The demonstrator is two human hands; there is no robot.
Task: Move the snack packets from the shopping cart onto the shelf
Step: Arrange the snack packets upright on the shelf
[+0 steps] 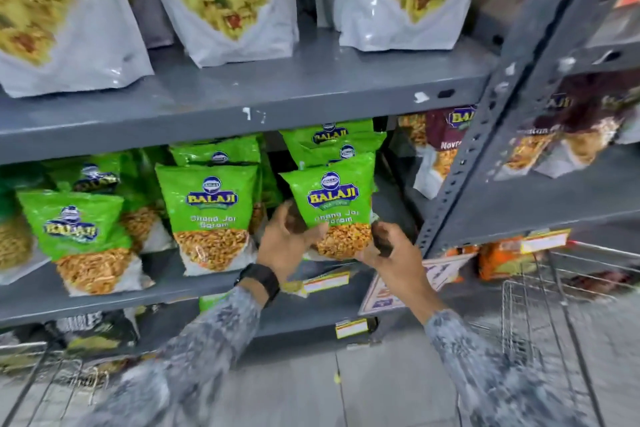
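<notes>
The grey metal shelf (194, 284) carries rows of green snack packets, and the one in hand, a green packet (334, 204), stands upright at the front of the right-hand stack, its long axis vertical and its printed face toward the camera. It sits directly ahead of and above both sets of fingers, held between them at its lower corners. The left hand (285, 246) is at the lower left corner, thumb lying across the front near the bottom and the other fingers curled behind, so it pinches the packet. The right hand (388, 253) is at the lower right corner with its fingers bent around the edge; how firmly it grips I cannot tell through the blur. Neither hand is clearly nearer; both touch the packet. More green packets (334, 142) stand just behind it, beyond the fingers. The shopping cart (554, 308) lies well to the right of and below the right hand. Judging from this, the packet's base looks at or near the shelf board, so what remains is probably to settle it and let go.
</notes>
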